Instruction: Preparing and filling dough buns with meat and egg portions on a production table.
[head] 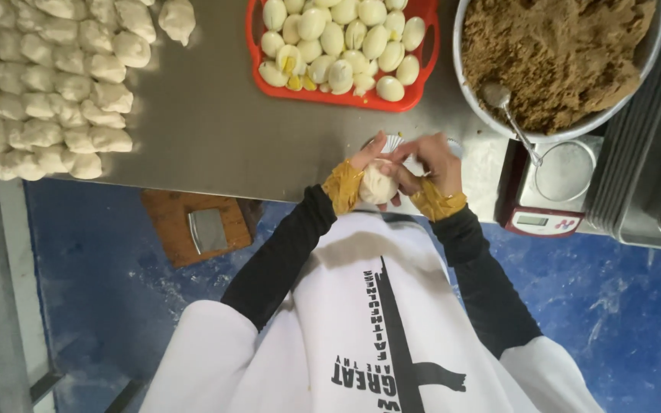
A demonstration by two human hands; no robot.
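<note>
A pale ball of dough (377, 186) sits between both of my hands, just above the near edge of the steel table (216, 130). My left hand (363, 159) cups it from the left, with brown tape around the wrist. My right hand (428, 162) pinches the dough from the right and top, its wrist taped the same way. Both arms wear black sleeves under a white apron. A small white paper cup shows partly behind my fingers.
Many dough lumps (47, 84) lie in rows at the table's left. A red tray (422, 84) holds peeled boiled eggs. A large metal bowl (491, 115) of brown filling with a spoon (508, 111) stands right, beside a kitchen scale (552, 191). A wooden stool (193, 226) stands on the blue floor.
</note>
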